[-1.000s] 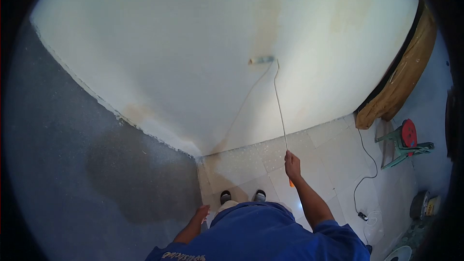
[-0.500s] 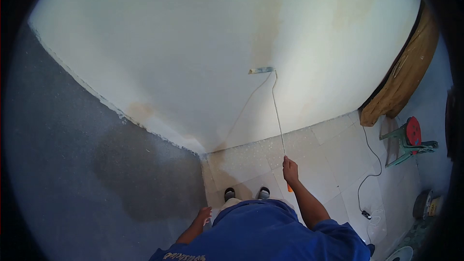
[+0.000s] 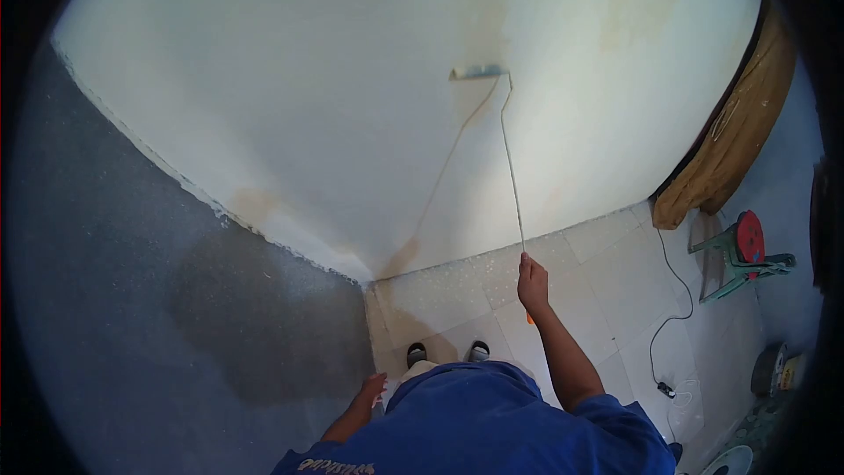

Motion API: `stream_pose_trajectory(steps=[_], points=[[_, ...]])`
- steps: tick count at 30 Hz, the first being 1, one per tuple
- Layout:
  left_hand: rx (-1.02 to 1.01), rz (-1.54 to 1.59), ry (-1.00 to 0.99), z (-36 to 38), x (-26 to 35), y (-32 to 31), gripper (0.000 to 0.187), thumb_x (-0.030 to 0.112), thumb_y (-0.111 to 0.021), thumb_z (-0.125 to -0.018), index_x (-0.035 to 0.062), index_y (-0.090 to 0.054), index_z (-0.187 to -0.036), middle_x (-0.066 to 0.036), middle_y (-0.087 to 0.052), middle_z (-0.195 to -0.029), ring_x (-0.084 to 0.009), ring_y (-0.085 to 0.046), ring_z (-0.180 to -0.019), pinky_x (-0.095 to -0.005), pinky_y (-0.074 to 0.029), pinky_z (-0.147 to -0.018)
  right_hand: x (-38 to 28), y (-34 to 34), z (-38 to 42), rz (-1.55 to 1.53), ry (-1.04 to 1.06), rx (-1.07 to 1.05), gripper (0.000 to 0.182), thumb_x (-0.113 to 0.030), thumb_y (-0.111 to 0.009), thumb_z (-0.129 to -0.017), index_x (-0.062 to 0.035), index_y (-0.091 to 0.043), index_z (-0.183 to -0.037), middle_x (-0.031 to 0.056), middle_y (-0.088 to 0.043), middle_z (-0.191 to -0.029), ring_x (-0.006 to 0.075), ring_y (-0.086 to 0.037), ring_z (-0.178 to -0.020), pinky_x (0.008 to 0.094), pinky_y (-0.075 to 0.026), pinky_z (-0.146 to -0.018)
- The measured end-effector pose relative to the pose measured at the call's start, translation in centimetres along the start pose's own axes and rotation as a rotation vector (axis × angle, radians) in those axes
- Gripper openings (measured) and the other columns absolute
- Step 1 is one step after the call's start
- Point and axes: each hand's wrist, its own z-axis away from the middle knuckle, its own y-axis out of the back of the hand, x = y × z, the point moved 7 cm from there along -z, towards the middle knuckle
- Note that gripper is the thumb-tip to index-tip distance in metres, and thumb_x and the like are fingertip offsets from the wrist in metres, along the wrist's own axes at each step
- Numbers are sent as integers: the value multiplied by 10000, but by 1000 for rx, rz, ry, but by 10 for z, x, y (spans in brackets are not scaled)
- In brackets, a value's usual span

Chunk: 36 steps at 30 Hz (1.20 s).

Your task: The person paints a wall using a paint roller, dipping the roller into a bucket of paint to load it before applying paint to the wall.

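My right hand (image 3: 533,285) is closed around the handle of a paint roller (image 3: 479,72), and a bit of its orange grip shows below the fist. The roller's long thin metal rod runs up from the fist to the roller head, which lies against the pale wall (image 3: 352,123) over the lower end of a tan patch. Down by my left side, my left hand (image 3: 374,387) hangs beside the blue shirt with its fingers loosely apart. I see nothing held in it, though its fingers show only in part.
A dark grey wall (image 3: 105,255) meets the pale wall at the left. Pale tiles (image 3: 457,290) cover the floor under my sandals. To the right are a brown cloth (image 3: 738,132), a green stool with a red top (image 3: 750,237), a cable (image 3: 673,319) and several containers (image 3: 769,371).
The roller head has moved up the wall onto the tan patch. My right hand has risen and stretched farther forward with it. My left hand has hardly moved.
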Motion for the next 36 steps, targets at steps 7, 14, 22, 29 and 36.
stream_pose_trajectory(steps=[7, 14, 22, 29, 36], points=[[10, -41, 26, -11, 13, -5, 543, 492, -567, -844, 164, -474, -1267, -38, -544, -1166, -240, -506, -1029, -479, -356, -859, 37, 1, 22, 22, -53, -11, 547, -391, -366, -982, 57, -464, -684, 190, -427, -536, 241, -389, -497, 420, -336, -517], [-123, -31, 92, -20, -29, 6, 518, 368, -543, -893, 144, -394, -1335, -65, -467, -1279, -260, -495, -1110, -510, -387, -899, 9, 3, 12, -91, -42, 9, 531, -381, -390, -981, 41, -428, -660, 100, -370, -527, 166, -335, -530, 370, -307, -507], [-117, -41, 42, -25, -30, -1, 532, 283, -571, -910, 71, -355, -1347, -128, -429, -1305, -303, -471, -1138, -483, -391, -984, -3, 1, -2, -148, 14, 48, 522, -371, -396, -978, 44, -427, -664, 93, -367, -531, 158, -337, -536, 362, -311, -511], [-132, 0, 83, -12, -15, -7, 571, 264, -546, -927, 101, -282, -1406, -124, -421, -1315, -286, -466, -1159, -476, -384, -995, 5, 1, 10, -61, -64, 52, 523, -384, -383, -976, 51, -450, -694, 122, -411, -547, 183, -372, -544, 378, -339, -535], [-196, -51, -68, -19, -14, -2, 584, 268, -570, -920, 108, -293, -1409, -111, -413, -1328, -296, -442, -1180, -505, -362, -1006, -5, 1, -8, -107, -10, 72, 525, -385, -388, -977, 44, -433, -679, 132, -393, -535, 192, -358, -530, 390, -327, -524]])
